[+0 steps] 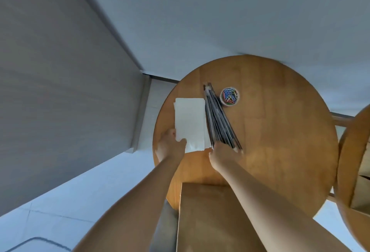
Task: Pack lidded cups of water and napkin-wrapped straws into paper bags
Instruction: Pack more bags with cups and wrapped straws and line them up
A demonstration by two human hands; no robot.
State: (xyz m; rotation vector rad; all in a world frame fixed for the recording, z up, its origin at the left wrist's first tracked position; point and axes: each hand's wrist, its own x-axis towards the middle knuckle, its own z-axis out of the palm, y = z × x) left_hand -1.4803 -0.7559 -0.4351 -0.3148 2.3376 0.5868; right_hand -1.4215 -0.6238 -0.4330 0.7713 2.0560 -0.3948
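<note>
early stage: left hand [171, 144] pinches the napkins [190, 119] at frame centre, right hand [222, 154] on the near ends of the straws [218, 120] alongside, grip unclear; nothing looks wrapped, no cups visible, paper bag [210, 215] bottom centre.
</note>
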